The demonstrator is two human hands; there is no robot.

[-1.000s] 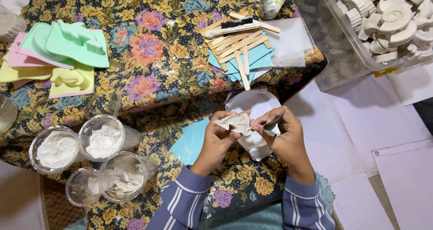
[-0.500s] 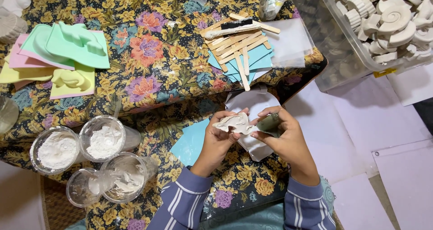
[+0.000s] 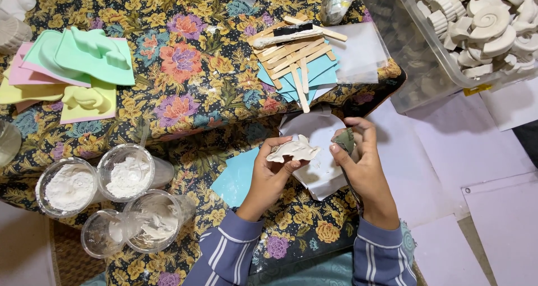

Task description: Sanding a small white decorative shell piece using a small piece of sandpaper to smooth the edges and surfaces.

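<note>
Three clear cups (image 3: 112, 199) of white powder stand well left of the white paper sheet (image 3: 319, 154) that lies on the flowered cloth (image 3: 196, 67). Left hand (image 3: 273, 173) holds a white plaster figure (image 3: 293, 150) over the sheet, fingers curled shut around its lower edge. Long axis of the figure runs nearly level, its narrow end pointing right toward the other hand. Right hand (image 3: 358, 162) pinches a small grey-green pad (image 3: 345, 141) between thumb and fingertips, just beside the figure's right end. Half a second ago the pad sat lower and the figure was more bunched against it; now the two are slightly apart. Plastic tub (image 3: 417, 73) stands up and right of the sheet.
</note>
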